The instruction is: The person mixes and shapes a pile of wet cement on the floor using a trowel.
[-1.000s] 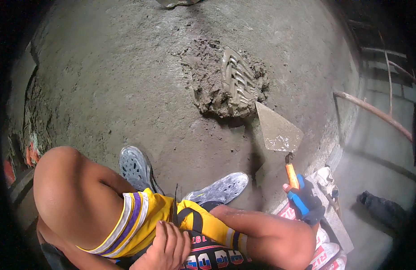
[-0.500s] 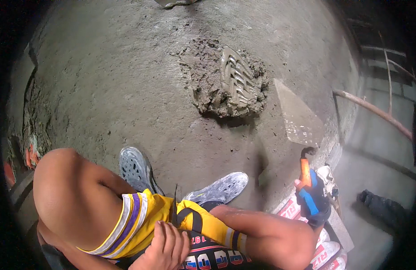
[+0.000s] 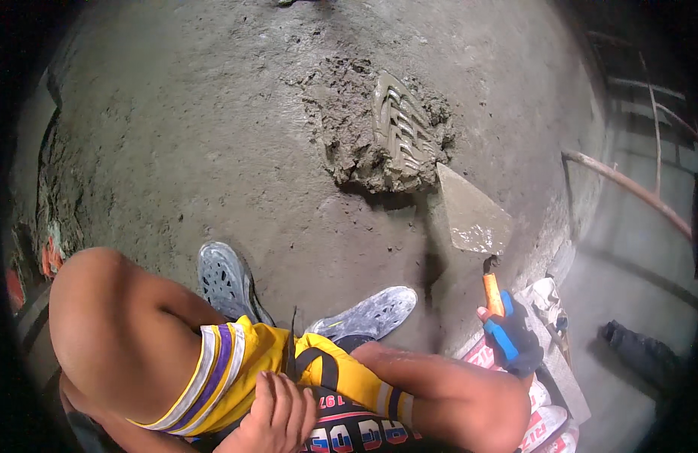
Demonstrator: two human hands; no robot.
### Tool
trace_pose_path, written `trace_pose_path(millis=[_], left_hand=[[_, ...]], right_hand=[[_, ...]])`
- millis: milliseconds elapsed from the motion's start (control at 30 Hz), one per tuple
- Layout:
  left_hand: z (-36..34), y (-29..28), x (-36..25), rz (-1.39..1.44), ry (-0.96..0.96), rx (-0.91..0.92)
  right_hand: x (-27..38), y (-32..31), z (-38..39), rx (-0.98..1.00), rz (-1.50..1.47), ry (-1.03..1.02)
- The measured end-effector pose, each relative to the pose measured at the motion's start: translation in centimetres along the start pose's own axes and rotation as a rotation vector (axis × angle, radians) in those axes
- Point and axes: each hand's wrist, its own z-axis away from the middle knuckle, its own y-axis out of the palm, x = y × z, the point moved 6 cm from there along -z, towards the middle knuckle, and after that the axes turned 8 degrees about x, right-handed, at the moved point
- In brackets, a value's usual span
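In my right hand (image 3: 511, 340), which wears a dark glove with blue patches, is the orange handle of a pointed trowel (image 3: 473, 215). The trowel's flat blade is wet and smeared with grey mortar. Its tip reaches the lower right edge of a rough mound of wet mortar (image 3: 356, 147); I cannot tell whether they touch. Ridged, slanting marks run across the mound's right part. My bare left hand (image 3: 281, 411) rests on my lap over dark cloth, fingers loosely laid out, with nothing seen in it.
My two grey clogs (image 3: 368, 313) stand on the rough cement surface (image 3: 175, 166), below the mound. Printed sacks (image 3: 541, 426) lie beside my right knee. On the right, a wooden pole (image 3: 628, 181) crosses beyond the surface's edge, and a dark object (image 3: 639, 351) lies lower down.
My right hand has moved left with the trowel, bringing the blade's tip from beside the mortar mound to its edge. My left hand stays on my lap.
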Motion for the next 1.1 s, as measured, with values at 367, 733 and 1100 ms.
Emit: trace_pose_path(millis=[367,733,1100], left_hand=[[-0.3,-1.1,0.5,0.016,0.009,0.061],[0.0,0.0,0.0,0.032,-0.007,0.027],[0.0,0.0,-0.3,0.026,0.022,0.019]], right_hand=[[-1.8,-2.0,-0.9,-0.025,0.052,-0.016],[-7.0,-7.5,-2.5,-0.19,0.313,-0.013],[-5.5,-13.8,-0.3,-0.529,0.639,-0.11]])
